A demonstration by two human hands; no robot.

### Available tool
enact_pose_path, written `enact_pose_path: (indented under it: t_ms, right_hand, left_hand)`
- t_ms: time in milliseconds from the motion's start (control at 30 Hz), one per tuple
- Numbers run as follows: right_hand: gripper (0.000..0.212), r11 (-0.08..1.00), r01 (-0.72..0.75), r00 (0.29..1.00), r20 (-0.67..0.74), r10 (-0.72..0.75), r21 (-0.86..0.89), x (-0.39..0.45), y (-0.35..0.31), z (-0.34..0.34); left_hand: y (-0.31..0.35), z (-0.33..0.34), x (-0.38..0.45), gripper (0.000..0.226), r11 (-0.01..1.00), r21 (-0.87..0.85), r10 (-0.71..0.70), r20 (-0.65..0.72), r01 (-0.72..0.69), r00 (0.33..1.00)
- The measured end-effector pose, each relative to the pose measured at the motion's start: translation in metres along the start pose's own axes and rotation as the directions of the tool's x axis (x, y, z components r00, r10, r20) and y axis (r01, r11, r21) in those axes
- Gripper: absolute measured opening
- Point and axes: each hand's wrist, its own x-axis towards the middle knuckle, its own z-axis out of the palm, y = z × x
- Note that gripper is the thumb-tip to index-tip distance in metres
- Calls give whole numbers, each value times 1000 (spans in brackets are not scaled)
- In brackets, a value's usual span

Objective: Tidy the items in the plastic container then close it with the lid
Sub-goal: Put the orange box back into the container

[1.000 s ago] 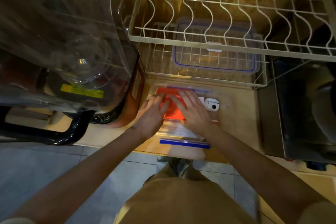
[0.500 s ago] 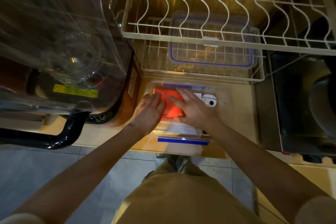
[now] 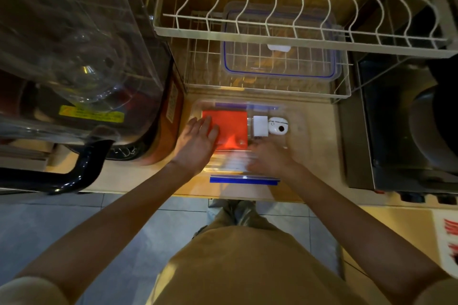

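head: your left hand [image 3: 198,142] lies flat, fingers straight, on the red box [image 3: 229,129] in the plastic container [image 3: 295,129] on the counter | right hand [image 3: 269,160] too blurry, can't tell its grip | lid [image 3: 280,62] sits far, in the rack [image 3: 292,39]

The container [image 3: 295,116] sits on the surface [image 3: 319,156], in front of the rack [image 3: 272,39]. Inside it, a flat box [image 3: 230,126] lies left, an adapter [image 3: 260,126] beside it, a round device [image 3: 278,126] right. The lid [image 3: 280,62] lies in the rack behind. A jug [image 3: 74,44] stands left.
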Motion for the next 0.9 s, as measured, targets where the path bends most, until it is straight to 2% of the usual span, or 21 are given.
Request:
enact_pose_path:
  t_ms: [67,233,400,633,733,833,900]
  right_hand:
    - [40,999,6,1000,6,-6,-42,1,-2,2]
    - [27,977,82,997,26,-78,-199,7,4,4]
    - [36,925,218,976,59,-210,-312,8,5,5]
    - [38,884,238,970,52,-238,-402,5,2,4]
    - [30,922,166,986,44,-161,-349,1,1,3]
    - [25,959,144,988,-24,-154,-243,-3,2,0]
    - [26,970,147,988,-8,-152,-191,-5,2,1]
  left_hand:
    - [0,0,0,47,1000,2,1,4,-1,1000]
    - [0,0,0,46,1000,-18,-2,1,2,1000]
    - [1,-3,-1,52,1000,-31,2,10,-1,1000]
    - [1,-5,-1,54,1000,8,7,57,-7,998]
    - [0,-8,-2,54,998,56,20,82,-24,996]
    - [1,-11,-4,52,995,92,39,94,-48,995]
    - [4,-12,-6,46,994,80,66,68,-71,996]
